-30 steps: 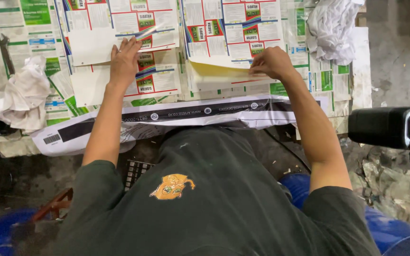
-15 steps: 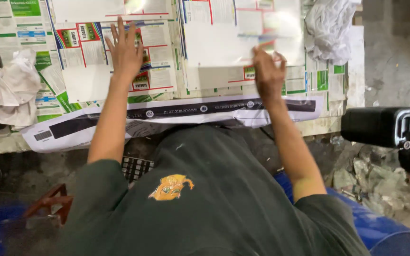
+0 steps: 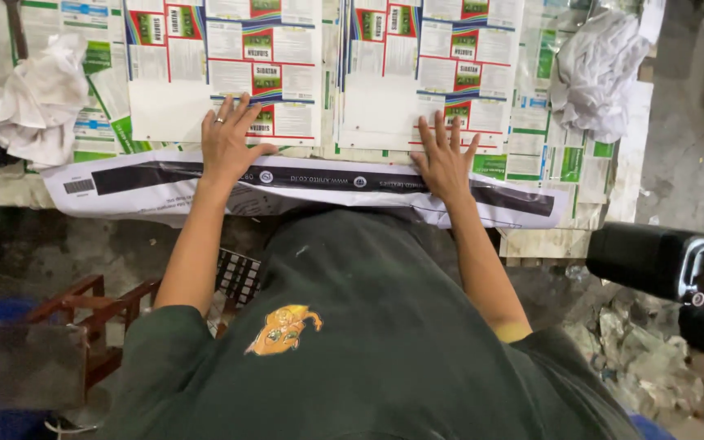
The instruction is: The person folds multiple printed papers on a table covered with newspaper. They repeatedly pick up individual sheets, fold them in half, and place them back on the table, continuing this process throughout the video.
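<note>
My left hand (image 3: 230, 143) lies flat, fingers spread, on the near edge of a printed sheet (image 3: 222, 65) with red, green and white panels. A ring sits on one finger. My right hand (image 3: 443, 159) presses flat on the lower edge of a second stack of similar printed sheets (image 3: 429, 65). Both hands rest palm down and hold nothing. A long white strip with a black band (image 3: 327, 181) runs along the table edge just under both wrists.
A crumpled white cloth (image 3: 30, 102) lies at the left, another crumpled cloth (image 3: 600, 69) at the right. More printed sheets cover the table (image 3: 564, 155). A wooden stool frame (image 3: 83, 305) stands lower left, a black object (image 3: 657, 261) at the right, paper scraps on the floor (image 3: 645, 358).
My right hand has laid down the sheet it was lifting and now presses flat on the stack. My left hand has slid toward the near edge of its sheet.
</note>
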